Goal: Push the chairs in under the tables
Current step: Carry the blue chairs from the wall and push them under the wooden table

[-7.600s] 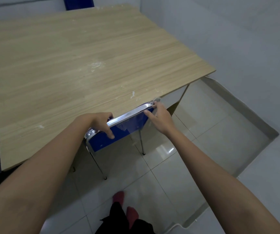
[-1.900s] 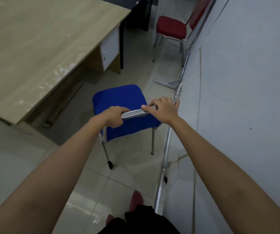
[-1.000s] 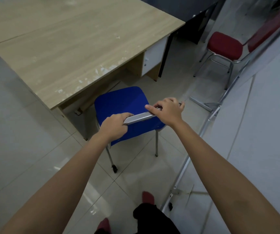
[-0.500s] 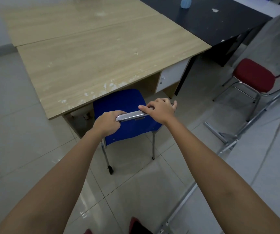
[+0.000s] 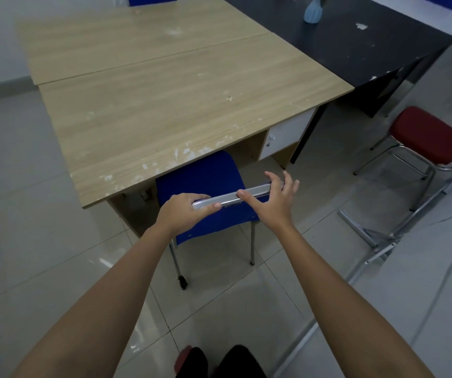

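The right fingers (image 5: pixel 288 184) have opened over chair rail (image 5: pixel 230 199).

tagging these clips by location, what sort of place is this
Probably an office or classroom: wooden desks pushed together, a black table beside them, a blue chair and a red chair on metal legs.

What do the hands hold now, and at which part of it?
The left hand grips the blue chair by the metal top rail of its backrest. The right hand holds nothing: its fingers are spread, touching that rail.
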